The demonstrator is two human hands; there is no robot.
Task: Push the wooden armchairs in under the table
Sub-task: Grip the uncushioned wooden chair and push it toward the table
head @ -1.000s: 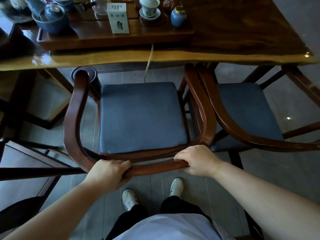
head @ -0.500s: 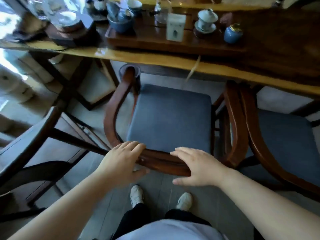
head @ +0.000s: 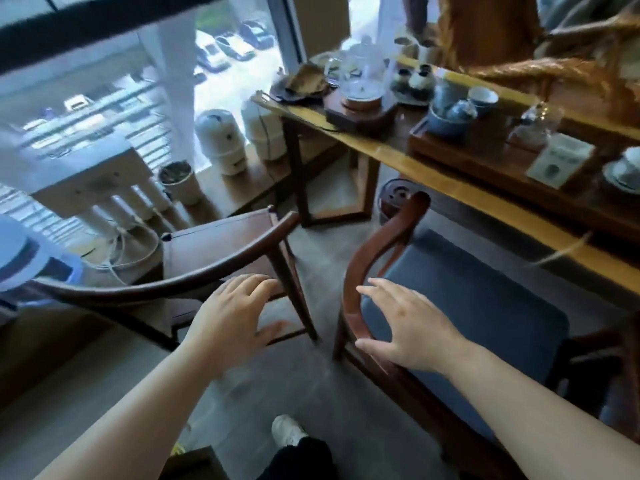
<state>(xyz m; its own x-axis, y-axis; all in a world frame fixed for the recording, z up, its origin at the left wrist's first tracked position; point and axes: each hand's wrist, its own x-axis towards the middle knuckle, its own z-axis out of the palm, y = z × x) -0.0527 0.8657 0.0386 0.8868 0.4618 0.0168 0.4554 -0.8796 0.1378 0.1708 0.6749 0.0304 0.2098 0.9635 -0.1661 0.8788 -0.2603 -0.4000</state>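
Head view looks down at two bare forearms reaching out over a grey floor [head: 311,382], both hands with fingers spread and holding nothing. Left hand [head: 232,315] hovers palm down in front of the curved rail of a dark armchair [head: 221,258] at left, whose bare wooden seat faces the window; whether the fingertips touch the rail cannot be told, since the picture is blurred there. Right hand [head: 412,332] is also spread apart, its palm over the near left corner of a blue cushion [head: 467,306], with the thumb by the reddish arm rail of the cushioned armchair [head: 374,258]. That armchair stands at right with the far end of its rail just below the edge of the tabletop [head: 460,192], the seat partly under it. The dark armchair stands well clear of the tabletop, near the left, turned at an angle. On the tabletop sit a wooden tray [head: 485,157] with a blue bowl [head: 446,123], a white card [head: 561,159], a glass kettle [head: 362,74] on a dark stand, and small cups further off. Beyond the far left end of the tabletop two white jars [head: 221,143] stand on a low ledge by the window. One white shoe [head: 287,431] and a dark trouser leg show at the bottom edge.
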